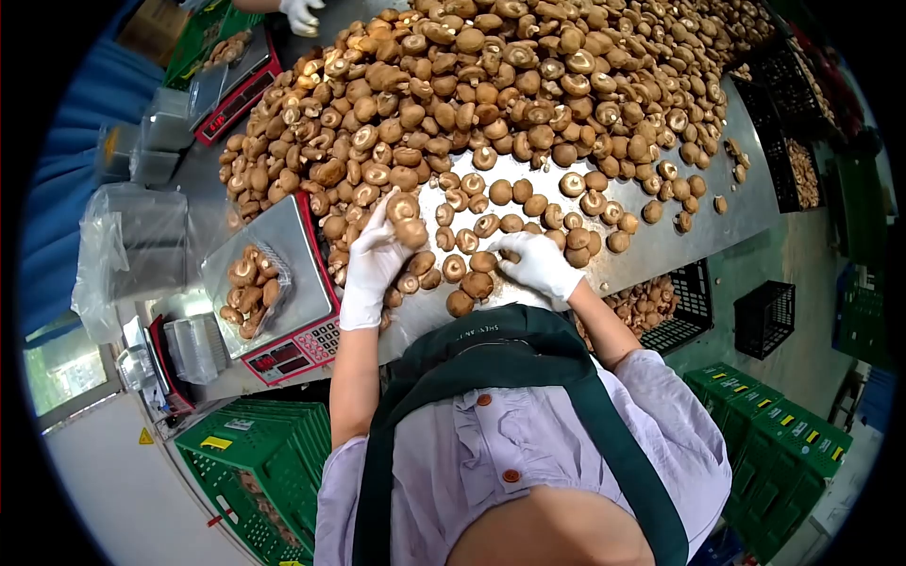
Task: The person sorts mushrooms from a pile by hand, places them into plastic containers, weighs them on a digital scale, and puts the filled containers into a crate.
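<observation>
White gloves cover both hands. My left hand is closed around a couple of brown shiitake mushrooms, caps showing beyond the fingers. To the right, low over the steel table, my right hand curls its fingers on a mushroom that they partly hide. Another shiitake lies right beside those fingertips. Several loose mushrooms are spread between and around the hands, some stem side up. Beyond them rises a large heap of shiitake.
Left of my left hand, a red-edged scale carries a clear tray of mushrooms. Plastic trays are stacked farther left. Green crates stand below, black crates at right. Another person's gloved hand is at the top.
</observation>
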`<action>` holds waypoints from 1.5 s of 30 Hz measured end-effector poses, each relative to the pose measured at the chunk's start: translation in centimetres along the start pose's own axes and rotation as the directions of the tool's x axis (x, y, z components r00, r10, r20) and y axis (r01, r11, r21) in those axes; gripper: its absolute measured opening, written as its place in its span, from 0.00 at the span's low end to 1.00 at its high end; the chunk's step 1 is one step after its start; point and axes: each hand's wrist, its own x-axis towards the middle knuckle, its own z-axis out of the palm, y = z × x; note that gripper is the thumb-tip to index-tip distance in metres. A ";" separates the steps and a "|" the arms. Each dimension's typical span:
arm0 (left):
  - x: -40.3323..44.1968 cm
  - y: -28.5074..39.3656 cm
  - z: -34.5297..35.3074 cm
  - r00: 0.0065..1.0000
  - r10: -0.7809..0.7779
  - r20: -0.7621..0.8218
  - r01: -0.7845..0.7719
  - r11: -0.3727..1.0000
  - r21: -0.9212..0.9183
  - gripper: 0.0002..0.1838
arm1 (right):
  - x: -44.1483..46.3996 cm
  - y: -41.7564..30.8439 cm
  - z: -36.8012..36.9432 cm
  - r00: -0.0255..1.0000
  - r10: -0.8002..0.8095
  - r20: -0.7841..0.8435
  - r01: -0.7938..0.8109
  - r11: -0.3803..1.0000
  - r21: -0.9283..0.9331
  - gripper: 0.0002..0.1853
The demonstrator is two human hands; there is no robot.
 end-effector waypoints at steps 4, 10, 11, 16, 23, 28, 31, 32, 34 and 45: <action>-2.5 -2.2 -0.9 0.986 -0.105 -0.129 0.042 0.906 -0.420 0.29 | 0.1 -0.4 1.4 0.993 -0.021 0.115 0.030 0.997 -0.074 0.15; -4.2 -4.6 -1.4 0.945 -0.136 -0.297 0.097 0.985 -0.142 0.23 | -0.6 0.5 3.1 0.983 -0.183 -0.004 0.177 0.953 -0.245 0.16; -4.4 -4.9 -1.2 0.927 -0.136 -0.348 0.111 0.990 -0.091 0.21 | -0.6 1.0 3.7 0.983 -0.182 -0.003 0.176 0.953 -0.246 0.16; -4.1 -5.2 0.7 0.940 -0.106 -0.324 0.107 0.994 -0.014 0.23 | -0.1 0.0 3.8 0.998 -0.039 -0.043 0.031 0.983 -0.181 0.17; -3.5 -5.9 1.8 0.949 -0.108 -0.295 0.127 0.991 0.046 0.23 | 0.2 1.3 2.3 0.933 0.331 0.139 -0.302 0.512 0.804 0.14; -3.4 -6.3 2.0 0.952 -0.170 -0.254 0.184 0.982 0.031 0.24 | 0.3 0.4 1.5 0.944 0.233 0.234 -0.283 0.205 0.937 0.15; -3.0 -7.6 1.2 0.960 -0.144 -0.239 0.153 0.988 0.022 0.25 | 0.3 -1.3 0.7 0.936 0.224 0.272 -0.308 0.141 0.941 0.16; -3.1 -7.9 1.0 0.957 -0.166 -0.238 0.172 0.985 0.002 0.26 | 0.4 -1.4 0.9 0.937 0.225 0.269 -0.303 0.134 0.944 0.17; -3.2 -7.8 1.1 0.959 -0.175 -0.224 0.176 0.984 -0.017 0.26 | 0.7 -1.3 1.0 0.941 0.213 0.262 -0.296 0.146 0.944 0.18; -2.7 -9.5 1.7 0.975 -0.219 -0.033 0.204 0.946 -0.254 0.36 | 1.1 -6.0 2.3 0.951 -0.213 -0.222 0.251 0.954 0.163 0.24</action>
